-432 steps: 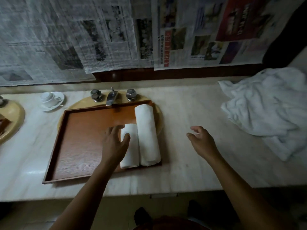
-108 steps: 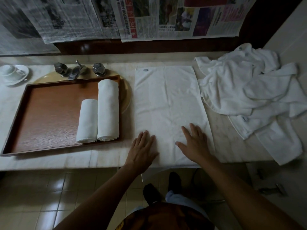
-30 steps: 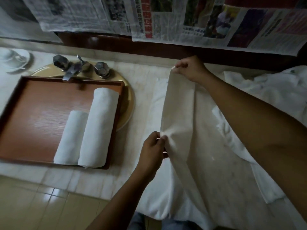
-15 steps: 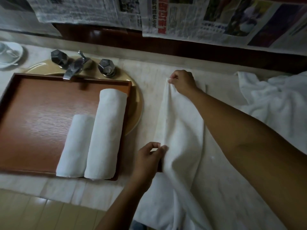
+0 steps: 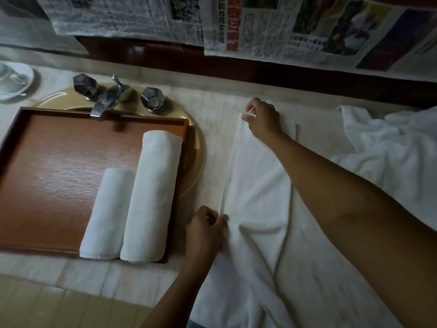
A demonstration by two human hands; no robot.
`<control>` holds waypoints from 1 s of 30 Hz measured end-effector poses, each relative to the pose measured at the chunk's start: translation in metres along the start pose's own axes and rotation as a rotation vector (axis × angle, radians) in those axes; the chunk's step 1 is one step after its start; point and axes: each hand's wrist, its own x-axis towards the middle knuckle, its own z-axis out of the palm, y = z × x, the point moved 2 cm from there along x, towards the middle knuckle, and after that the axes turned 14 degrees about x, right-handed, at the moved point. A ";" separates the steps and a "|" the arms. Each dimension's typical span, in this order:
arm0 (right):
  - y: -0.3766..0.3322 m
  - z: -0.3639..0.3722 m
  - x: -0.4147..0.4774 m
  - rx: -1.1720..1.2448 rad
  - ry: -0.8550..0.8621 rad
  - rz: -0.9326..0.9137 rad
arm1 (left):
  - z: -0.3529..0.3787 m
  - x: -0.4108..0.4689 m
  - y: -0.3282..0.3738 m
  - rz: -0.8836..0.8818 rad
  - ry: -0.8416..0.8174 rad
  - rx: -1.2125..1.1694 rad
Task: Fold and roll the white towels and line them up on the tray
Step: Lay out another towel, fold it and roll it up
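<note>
Towel (white, folded in 2): left grip and right grip pinch its edge.

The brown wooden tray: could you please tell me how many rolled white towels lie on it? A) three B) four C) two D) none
C: the shorter rolled white towel and the longer rolled white towel lie side by side on the brown wooden tray.
</note>
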 end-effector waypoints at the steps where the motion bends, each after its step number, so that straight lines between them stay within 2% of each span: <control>1: 0.001 0.002 -0.002 -0.030 0.036 -0.022 | 0.000 0.000 0.001 0.001 0.000 0.000; 5: 0.003 0.012 -0.013 -0.202 0.123 -0.173 | 0.001 0.000 0.001 -0.002 -0.005 0.024; 8: -0.004 0.008 -0.016 -0.237 0.099 -0.193 | 0.001 0.000 0.001 -0.009 0.005 0.030; 12: -0.020 -0.004 -0.040 -0.328 -0.022 -0.193 | 0.000 -0.001 0.002 -0.001 0.008 0.021; 15: -0.017 0.002 -0.093 -0.358 -0.274 -0.192 | -0.001 -0.001 0.003 -0.009 -0.033 0.020; 17: -0.010 0.006 -0.115 -0.405 -0.367 -0.131 | -0.002 -0.002 0.004 -0.057 -0.113 -0.059; 20: -0.008 0.006 -0.114 -0.397 -0.376 -0.102 | -0.002 -0.007 0.011 -0.133 -0.262 -0.257; 25: -0.006 0.006 -0.113 -0.394 -0.397 -0.109 | -0.004 0.001 0.000 -0.036 -0.112 0.038; 30: -0.004 0.008 -0.114 -0.403 -0.376 -0.119 | -0.003 0.003 -0.005 -0.029 -0.087 0.091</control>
